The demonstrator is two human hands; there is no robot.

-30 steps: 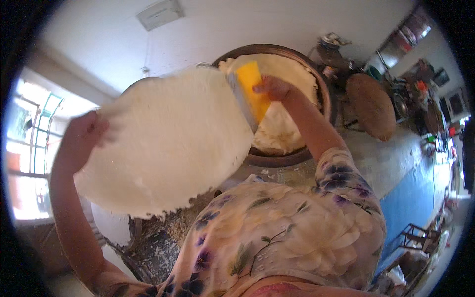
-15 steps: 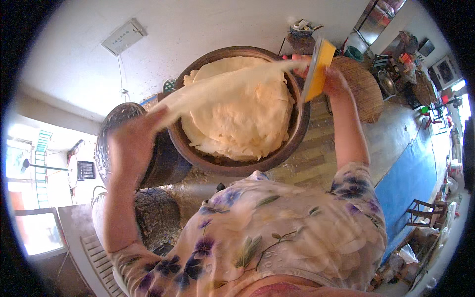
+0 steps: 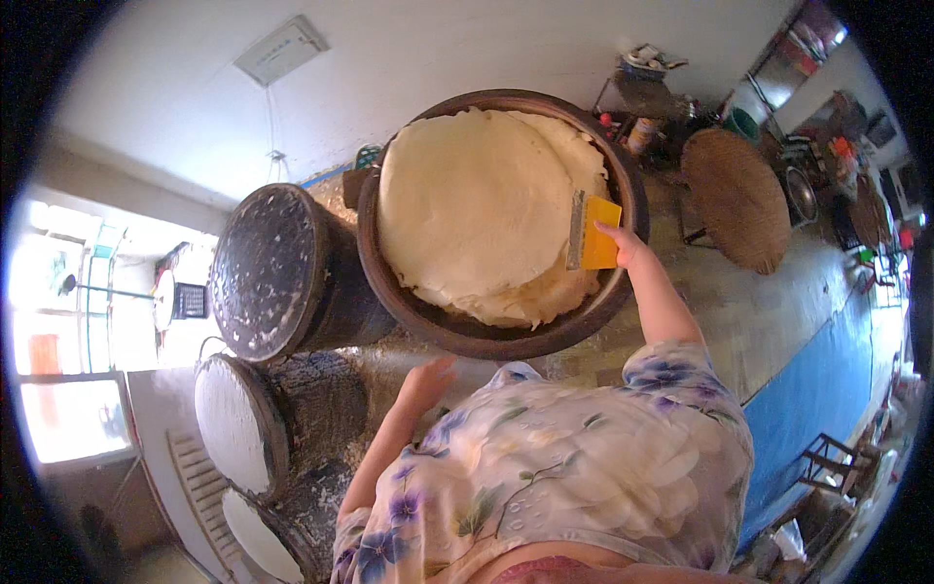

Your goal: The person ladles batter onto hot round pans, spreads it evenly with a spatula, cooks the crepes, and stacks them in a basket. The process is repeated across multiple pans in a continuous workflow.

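Observation:
A large round brown basin (image 3: pixel 368 229) holds a stack of thin, pale flatbreads (image 3: pixel 477 204). The topmost sheet lies spread over the stack, with ragged edges of others showing at the right and bottom. At the basin's right side, my right hand (image 3: pixel 625 245) is closed on the yellow handle of a scraper (image 3: pixel 600 234). Its straight grey blade is over the right edge of the stack. My left hand (image 3: pixel 428 382) is just below the basin's near-left rim, apart from it. Its fingers look loosely stretched and slightly blurred, with nothing visible in them.
A dark round griddle (image 3: pixel 268 273) on a drum-like stand is left of the basin. Nearer, white-topped drums (image 3: pixel 233 423) stand below it. A round wooden table (image 3: pixel 736 200) is at the right. A blue mat (image 3: pixel 808 389) lies on the floor, with a small wooden stool (image 3: pixel 827 462) beyond.
The thin flatbread stretched between both hands now lies on the stack. My left hand has let go and dropped toward my body; my right hand came down with the scraper.

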